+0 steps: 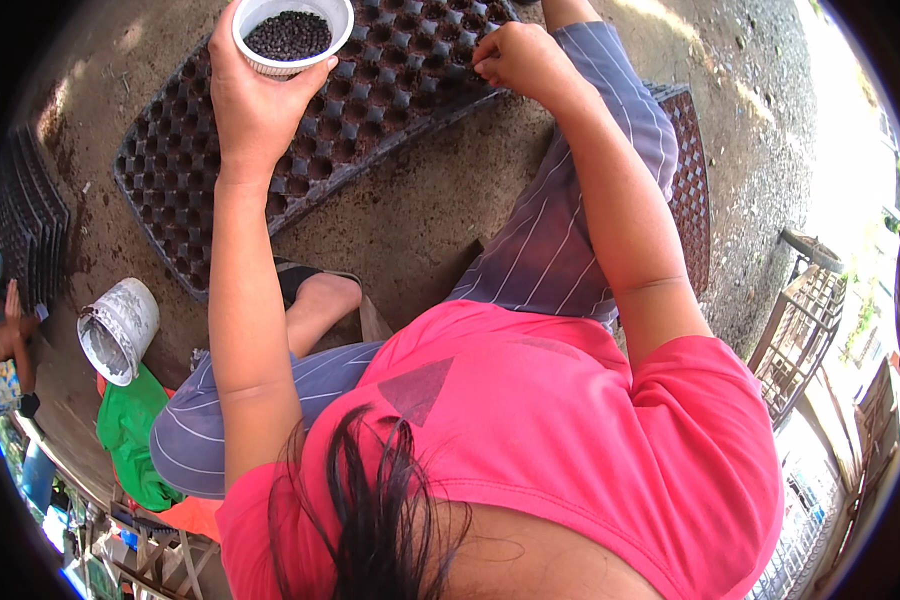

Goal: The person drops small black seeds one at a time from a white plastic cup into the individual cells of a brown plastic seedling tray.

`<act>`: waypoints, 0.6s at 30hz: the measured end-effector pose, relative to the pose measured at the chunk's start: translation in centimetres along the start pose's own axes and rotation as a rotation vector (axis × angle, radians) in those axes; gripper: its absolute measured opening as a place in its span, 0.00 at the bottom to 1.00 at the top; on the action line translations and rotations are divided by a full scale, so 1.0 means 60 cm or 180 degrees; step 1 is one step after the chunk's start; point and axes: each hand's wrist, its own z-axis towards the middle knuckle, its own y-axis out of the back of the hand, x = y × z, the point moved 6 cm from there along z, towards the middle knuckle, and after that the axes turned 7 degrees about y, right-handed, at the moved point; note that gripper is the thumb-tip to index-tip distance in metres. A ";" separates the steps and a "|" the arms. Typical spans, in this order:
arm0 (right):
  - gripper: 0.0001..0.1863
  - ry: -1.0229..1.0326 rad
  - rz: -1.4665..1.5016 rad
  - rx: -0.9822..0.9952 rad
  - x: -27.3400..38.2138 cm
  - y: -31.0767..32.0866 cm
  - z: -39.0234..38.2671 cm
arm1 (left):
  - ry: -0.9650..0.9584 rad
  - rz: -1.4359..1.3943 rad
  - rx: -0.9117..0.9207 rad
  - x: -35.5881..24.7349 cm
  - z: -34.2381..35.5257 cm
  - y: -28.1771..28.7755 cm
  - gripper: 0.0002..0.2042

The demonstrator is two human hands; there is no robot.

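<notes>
My left hand (260, 105) is wrapped round a white plastic cup (342, 22), held up over the far part of a black seedling tray. Small black seeds (288, 37) lie inside the cup. The seedling tray (315, 185) has rows of cells filled with dark brown soil and lies slanted on the ground before me. At the tray's right side my right hand (530, 62) is low over the cells, thumb and fingertips pinched together. Whatever sits between those fingertips is too small to make out.
A stack of black trays (30, 220) stands at the far left, near another person (8, 340). A dirty white bucket (120, 330) lies tipped beside a green cloth (135, 435). More filled trays (688, 185) lie right of my leg. A metal frame cart (800, 320) stands at the right.
</notes>
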 end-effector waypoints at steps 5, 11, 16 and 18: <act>0.09 -0.0101 0.0078 0.0008 0.001 0.000 0.000 | -0.0002 0.0073 -0.0010 -0.002 -0.001 0.001 0.47; 0.10 0.0124 0.0064 -0.0002 0.023 -0.011 0.002 | 0.0057 0.0095 0.0011 -0.001 -0.003 -0.001 0.47; 0.10 0.0480 -0.0264 -0.0363 0.029 -0.008 0.010 | 0.0089 -0.0049 0.0033 0.003 -0.004 -0.008 0.47; 0.09 0.0154 -0.0814 -0.0657 0.017 0.016 0.013 | 0.0094 -0.0092 0.0077 0.005 -0.003 -0.008 0.48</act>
